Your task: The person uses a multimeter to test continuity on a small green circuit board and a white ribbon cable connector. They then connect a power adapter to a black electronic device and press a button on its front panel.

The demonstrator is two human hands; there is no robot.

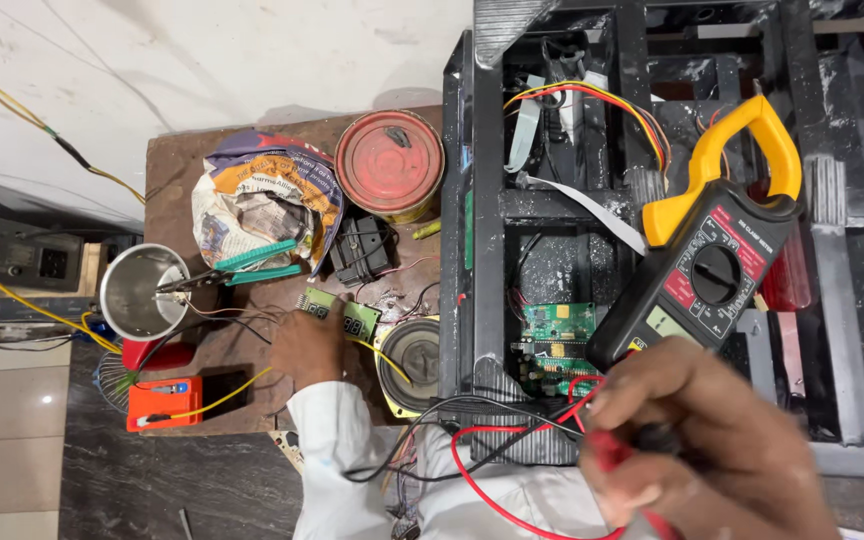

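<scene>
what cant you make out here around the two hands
Head view:
- Right hand: blurred and close to the lens; the red probe tip is hidden under its fingers.
- Left hand: its fingertips cover part of the small green boards.
- Clamp meter screen: too small to read.
- Green circuit board: lower part behind wires.
</scene>
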